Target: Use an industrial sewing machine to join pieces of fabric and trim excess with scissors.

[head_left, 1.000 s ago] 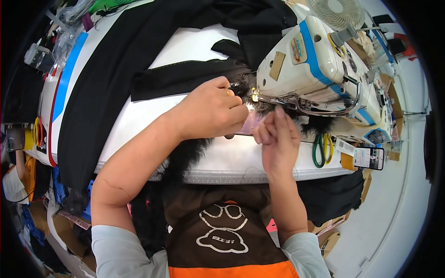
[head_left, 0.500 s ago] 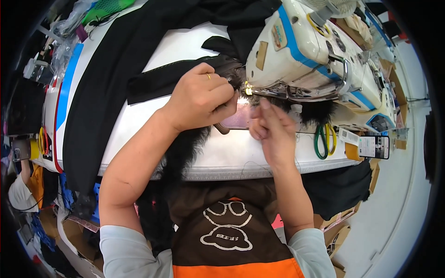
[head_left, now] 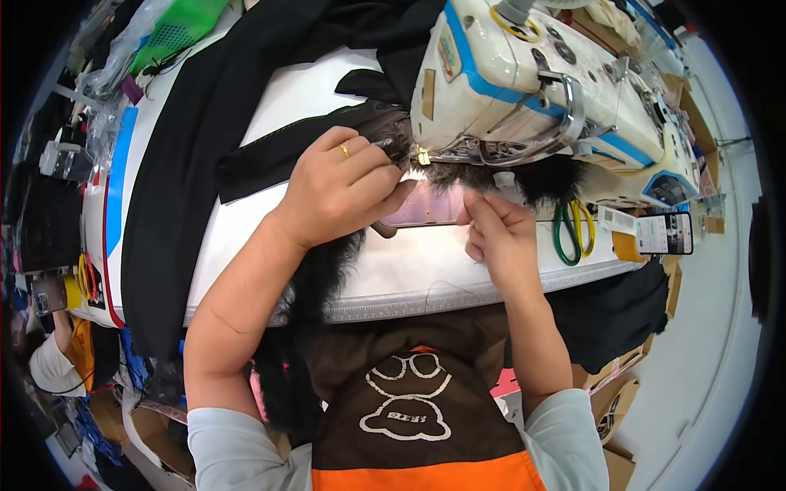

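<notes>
My left hand (head_left: 337, 188), with a ring on one finger, is curled closed on a black fur trim (head_left: 323, 274). The trim hangs from below that hand over the table's front edge. More brownish-black fur lies by the needle end of a white and blue sewing machine (head_left: 483, 82), joined to or lying against black fabric (head_left: 278, 151). My right hand (head_left: 501, 233) is pinched just in front of the fur (head_left: 467, 174) under the machine; what its fingertips hold, if anything, cannot be made out. A pinkish shiny plate (head_left: 424, 204) shows between my hands.
Green-handled scissors (head_left: 565, 233) and a phone (head_left: 665, 233) lie right of my right hand. A ruler strip (head_left: 393, 305) runs along the white table's front edge. Black cloth (head_left: 602, 319) hangs at the right. At far left, another person's arm (head_left: 61, 331) shows near a green basket (head_left: 176, 37) farther back.
The view has shifted, so the machine sits farther left. My right hand, blurred before with fingers at the fur, has drawn back a little to the right, fingertips pinched. My left hand remains closed.
</notes>
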`<state>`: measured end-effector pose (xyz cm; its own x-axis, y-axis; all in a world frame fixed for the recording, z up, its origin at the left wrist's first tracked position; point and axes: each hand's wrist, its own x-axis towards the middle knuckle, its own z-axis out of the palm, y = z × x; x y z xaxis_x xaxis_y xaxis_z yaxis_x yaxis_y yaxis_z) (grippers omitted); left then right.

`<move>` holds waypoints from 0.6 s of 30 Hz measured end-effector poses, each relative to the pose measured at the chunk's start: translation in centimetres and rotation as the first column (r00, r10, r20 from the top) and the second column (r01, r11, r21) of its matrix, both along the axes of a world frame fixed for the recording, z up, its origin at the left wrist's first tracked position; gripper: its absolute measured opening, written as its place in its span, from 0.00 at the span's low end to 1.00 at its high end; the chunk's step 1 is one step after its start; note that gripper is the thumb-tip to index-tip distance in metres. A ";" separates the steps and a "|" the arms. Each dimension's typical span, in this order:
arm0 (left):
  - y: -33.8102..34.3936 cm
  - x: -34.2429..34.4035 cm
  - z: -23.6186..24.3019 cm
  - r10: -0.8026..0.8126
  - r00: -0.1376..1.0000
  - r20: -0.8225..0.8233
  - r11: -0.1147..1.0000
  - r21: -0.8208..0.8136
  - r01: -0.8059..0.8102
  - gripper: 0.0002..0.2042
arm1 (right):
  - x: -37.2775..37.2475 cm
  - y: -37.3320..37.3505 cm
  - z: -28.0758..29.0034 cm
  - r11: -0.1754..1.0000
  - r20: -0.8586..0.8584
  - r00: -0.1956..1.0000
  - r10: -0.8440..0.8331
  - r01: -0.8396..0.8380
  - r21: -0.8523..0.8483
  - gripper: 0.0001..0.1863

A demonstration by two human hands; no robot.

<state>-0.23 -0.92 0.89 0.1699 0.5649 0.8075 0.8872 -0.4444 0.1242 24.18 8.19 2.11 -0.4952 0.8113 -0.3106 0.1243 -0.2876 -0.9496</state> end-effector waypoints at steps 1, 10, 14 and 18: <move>-0.1 0.3 0.1 -0.014 0.999 -0.029 1.000 0.020 0.014 0.09 | 1.0 -0.1 0.2 0.999 0.066 0.997 0.050 -0.049 -0.010 0.19; 0.7 3.4 -0.8 -0.035 0.964 -0.263 0.993 -0.116 0.004 0.22 | 5.5 0.1 1.4 0.931 0.329 0.935 0.135 -0.233 0.281 0.16; 1.3 2.5 -1.2 0.002 0.974 -0.227 1.000 -0.028 -0.008 0.16 | 3.2 2.8 1.0 0.779 0.346 0.937 0.051 -0.254 0.573 0.14; 1.9 1.8 -0.8 0.092 0.967 -0.239 0.993 0.099 -0.070 0.16 | -0.5 5.3 0.7 0.760 0.200 0.980 0.019 -0.144 0.634 0.11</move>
<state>1.52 0.94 0.09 0.3238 0.5123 0.7954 0.9193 -0.3691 -0.1365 23.70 13.46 2.79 -0.5583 0.8091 0.1835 0.2961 0.4009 -0.8670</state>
